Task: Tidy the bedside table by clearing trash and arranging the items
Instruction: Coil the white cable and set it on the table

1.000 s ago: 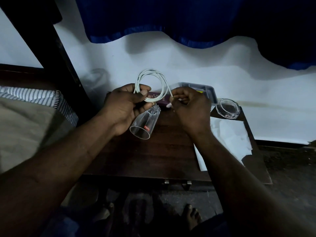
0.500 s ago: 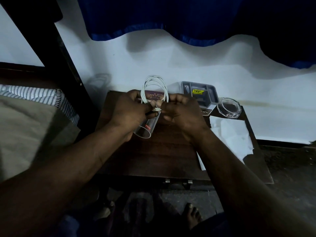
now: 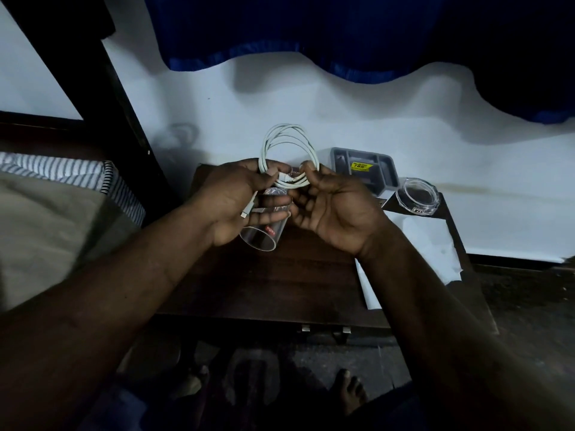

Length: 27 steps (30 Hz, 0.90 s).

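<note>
Dim room, dark wooden bedside table (image 3: 273,284) against a white wall with a blue curtain (image 3: 311,29) hanging above. Both hands are up over the table pinching a coiled white cable (image 3: 291,144): left hand (image 3: 239,200) grips one side of the loop, plug end dangling by its palm, right hand (image 3: 333,206) pinches the other side. A clear glass (image 3: 264,237) lies on its side under them. Grey tray (image 3: 364,169), clear round dish (image 3: 418,197) and white paper (image 3: 429,244) sit off to the right.

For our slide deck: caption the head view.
Both hands coil a white cable above a tipped glass.
</note>
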Available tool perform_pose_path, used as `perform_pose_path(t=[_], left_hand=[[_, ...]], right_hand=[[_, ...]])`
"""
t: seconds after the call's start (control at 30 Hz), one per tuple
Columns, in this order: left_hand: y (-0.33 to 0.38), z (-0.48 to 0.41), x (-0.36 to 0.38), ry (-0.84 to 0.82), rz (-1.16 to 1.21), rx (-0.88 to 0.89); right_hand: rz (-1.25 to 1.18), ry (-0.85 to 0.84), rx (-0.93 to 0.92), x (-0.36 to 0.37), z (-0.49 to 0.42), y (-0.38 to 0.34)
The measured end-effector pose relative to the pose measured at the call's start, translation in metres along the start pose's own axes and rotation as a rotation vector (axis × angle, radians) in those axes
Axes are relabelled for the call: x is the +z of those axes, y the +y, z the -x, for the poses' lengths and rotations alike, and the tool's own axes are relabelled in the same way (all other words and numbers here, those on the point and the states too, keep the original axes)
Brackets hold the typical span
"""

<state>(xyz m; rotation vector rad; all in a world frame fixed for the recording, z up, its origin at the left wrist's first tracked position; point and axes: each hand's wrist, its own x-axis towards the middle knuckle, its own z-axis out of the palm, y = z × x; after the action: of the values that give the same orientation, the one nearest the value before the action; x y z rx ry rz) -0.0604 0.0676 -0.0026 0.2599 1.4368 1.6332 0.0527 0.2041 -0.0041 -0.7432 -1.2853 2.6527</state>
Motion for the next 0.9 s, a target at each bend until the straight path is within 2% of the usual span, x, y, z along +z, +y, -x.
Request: perform_pose_path(t=[0.1,0.2,0.27,0.33,0.43,0.53,0.7,0.8,0.9], left_hand=[[-0.001,0.001,-0.001,0.009,-0.009,0.006],[0.003,0.000,-0.004,-0.017,0.087,-0.002],[0.005,0.000,-0.007,-0.049,0.134,-0.015],[0.006,0.000,-0.010,-0.093,0.128,-0.045],[0.004,-0.001,-0.013,-0.130,0.103,-0.098],[0.001,-0.005,-0.013,-0.056,0.034,-0.129],[-0.009,-0.007,-0.012,0.071,-0.224,-0.122],[-0.006,-0.005,-0.012,0.113,-0.346,0.014],[0.000,-0.006,-0.016,0.147,-0.393,0.162]], right_hand=[[-0.067,0.029,0.011,0.003,-0.003,0.005],[-0.089,-0.041,0.016,0.005,-0.002,0.003],[-0.079,-0.099,0.026,0.005,-0.002,0.001],[-0.009,-0.087,0.015,0.004,-0.003,0.001],[0.248,0.053,-0.082,0.001,-0.009,0.008],[0.636,0.211,-0.229,-0.004,-0.012,0.011],[1.330,0.357,-0.683,-0.008,-0.010,0.019],[1.489,0.419,-0.784,-0.002,-0.008,0.020],[1.433,0.458,-0.794,0.002,-0.012,0.022]])
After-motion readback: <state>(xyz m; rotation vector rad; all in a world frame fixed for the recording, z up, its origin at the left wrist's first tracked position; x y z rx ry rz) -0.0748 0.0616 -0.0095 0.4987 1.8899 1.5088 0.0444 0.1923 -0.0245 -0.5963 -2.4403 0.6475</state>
